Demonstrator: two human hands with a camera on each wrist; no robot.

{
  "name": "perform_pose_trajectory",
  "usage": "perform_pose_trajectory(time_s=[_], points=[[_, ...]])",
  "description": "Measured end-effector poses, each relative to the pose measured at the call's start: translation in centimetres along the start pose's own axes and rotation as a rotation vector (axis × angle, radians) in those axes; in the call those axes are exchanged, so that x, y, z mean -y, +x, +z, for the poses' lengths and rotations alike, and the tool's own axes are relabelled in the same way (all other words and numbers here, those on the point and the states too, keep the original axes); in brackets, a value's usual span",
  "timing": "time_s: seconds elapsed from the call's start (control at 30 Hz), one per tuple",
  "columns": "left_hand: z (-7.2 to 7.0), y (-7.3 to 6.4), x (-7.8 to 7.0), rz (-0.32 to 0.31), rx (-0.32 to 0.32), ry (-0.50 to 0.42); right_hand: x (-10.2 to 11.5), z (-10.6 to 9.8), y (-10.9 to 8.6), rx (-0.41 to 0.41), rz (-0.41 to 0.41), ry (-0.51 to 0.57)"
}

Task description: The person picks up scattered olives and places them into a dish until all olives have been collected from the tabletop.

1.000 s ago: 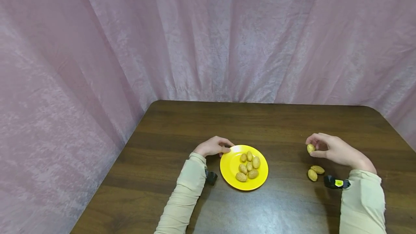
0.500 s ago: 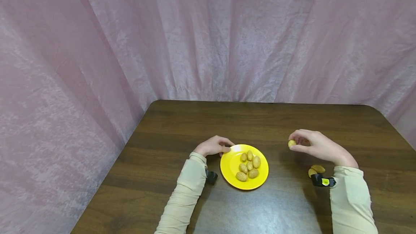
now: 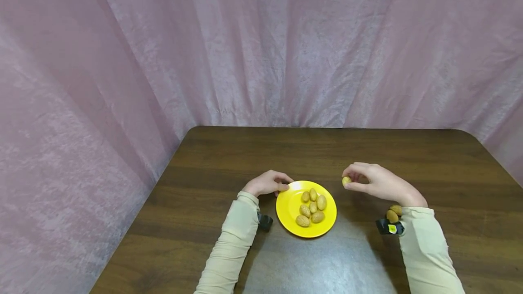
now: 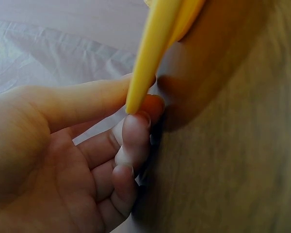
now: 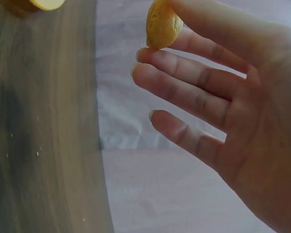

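My right hand [image 3: 384, 184] pinches a yellow-brown, wrinkled oval walnut [image 5: 163, 25] between thumb and fingertips, over the table to the right of the plate. In the right wrist view the other fingers are loosely spread below it. A round yellow plate [image 3: 288, 216] lies in the middle of the head view, with several similar walnuts [image 3: 313, 207] grouped on it. The left hand [image 3: 266, 183] holds the plate's far left rim. Its thumb lies on one side of the rim and fingertips on the other in the left wrist view.
Two more walnuts [image 3: 392, 216] lie on the dark wooden table [image 3: 229, 146], partly covered by the right wrist and its black strap camera [image 3: 390, 227]. Another black camera [image 3: 265, 222] sits on the left wrist beside the plate. Pink curtains [image 3: 261, 49] hang behind the table.
The right hand has moved left toward the plate with the walnut in its fingertips. Its wrist now partly covers the two walnuts on the table. The left hand and plate have stayed in place.
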State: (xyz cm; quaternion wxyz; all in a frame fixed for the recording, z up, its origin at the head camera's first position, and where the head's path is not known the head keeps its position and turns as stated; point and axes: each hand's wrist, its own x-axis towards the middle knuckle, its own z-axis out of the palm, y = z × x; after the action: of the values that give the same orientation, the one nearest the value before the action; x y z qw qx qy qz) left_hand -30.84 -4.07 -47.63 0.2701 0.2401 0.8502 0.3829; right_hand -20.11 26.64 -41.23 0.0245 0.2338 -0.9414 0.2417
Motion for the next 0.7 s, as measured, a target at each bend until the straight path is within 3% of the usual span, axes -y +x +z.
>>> perform_pose_trajectory(time_s=[0.43,0.7], points=[[-0.1,0.4,0.1,0.01,0.001,0.014,1.7,1.3,1.2,0.057,-0.004,-0.056],[-0.1,0.2,-0.2,0.001,-0.002,0.017,2.9,2.6,2.2,-0.006,-0.077,-0.096]])
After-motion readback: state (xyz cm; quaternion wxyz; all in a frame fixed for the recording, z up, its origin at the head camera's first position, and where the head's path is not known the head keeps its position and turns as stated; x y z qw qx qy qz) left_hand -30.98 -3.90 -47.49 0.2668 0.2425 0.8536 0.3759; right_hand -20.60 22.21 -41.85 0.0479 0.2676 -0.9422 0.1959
